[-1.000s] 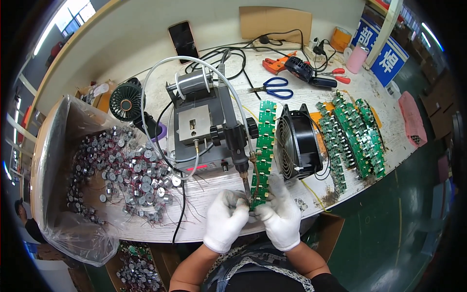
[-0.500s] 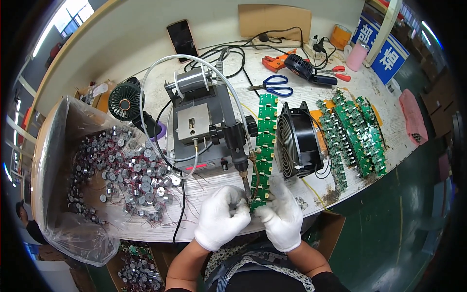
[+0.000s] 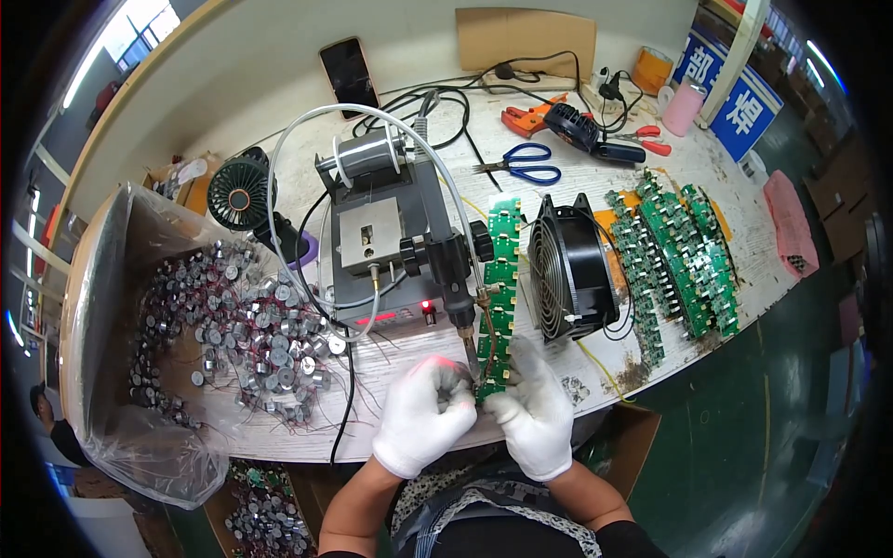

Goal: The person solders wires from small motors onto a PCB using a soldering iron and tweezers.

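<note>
The right hand (image 3: 535, 420) pinches the near end of the green circuit board (image 3: 502, 270) beside the soldering iron (image 3: 459, 302), the left hand (image 3: 423, 409) curls close, contents hidden, and a slipping grip could scorch a glove (image 3: 406, 435).

hands (image 3: 423, 409) (image 3: 535, 414) 2 | held board strip (image 3: 504, 270) 1 | phone (image 3: 350, 74) 1 | scissors (image 3: 508, 167) 1

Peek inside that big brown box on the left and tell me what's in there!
Inside the brown box are lots of small silvery motors, with clear plastic lining. The top motors cover whatever lies beneath, so I can't see that.
</note>
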The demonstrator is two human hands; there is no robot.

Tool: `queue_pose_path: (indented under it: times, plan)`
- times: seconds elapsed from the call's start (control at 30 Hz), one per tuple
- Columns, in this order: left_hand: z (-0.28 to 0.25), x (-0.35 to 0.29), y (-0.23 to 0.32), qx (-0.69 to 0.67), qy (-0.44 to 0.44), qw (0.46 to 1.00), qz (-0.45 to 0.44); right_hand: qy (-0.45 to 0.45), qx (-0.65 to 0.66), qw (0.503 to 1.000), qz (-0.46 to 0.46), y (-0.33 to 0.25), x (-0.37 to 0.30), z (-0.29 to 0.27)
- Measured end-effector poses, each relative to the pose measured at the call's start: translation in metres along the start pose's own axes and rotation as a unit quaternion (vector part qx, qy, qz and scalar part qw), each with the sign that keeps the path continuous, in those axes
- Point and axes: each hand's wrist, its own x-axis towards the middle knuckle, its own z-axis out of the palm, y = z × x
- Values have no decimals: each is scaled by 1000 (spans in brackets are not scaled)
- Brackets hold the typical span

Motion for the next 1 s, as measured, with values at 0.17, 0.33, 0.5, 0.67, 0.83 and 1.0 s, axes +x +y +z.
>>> queue_pose_path:
  times: [0.17, 0.33, 0.5, 0.67, 0.83, 1.0]
  plan:
    - [2, -6, -3, -162, -31, 978, -130, -31, 115, 990, 70, -8, 5, 0]
    - [1, -7, 0, -275, -70, 934, -216, -45, 173, 976, 123, -17, 9, -2]
    - [1, -6, -2, -293, -99, 923, -229, -37, 190, 973, 122, -18, 11, -2]
    - [2, -9, 0, -307, -77, 924, -214, -38, 183, 973, 135, -19, 10, 0]
    - [4, -19, -12, -236, -88, 950, -183, -2, 147, 978, 145, -26, 0, 3]
    - [-11, -29, -14, 27, 22, 991, 126, 19, 95, 984, 150, -24, -9, -4]
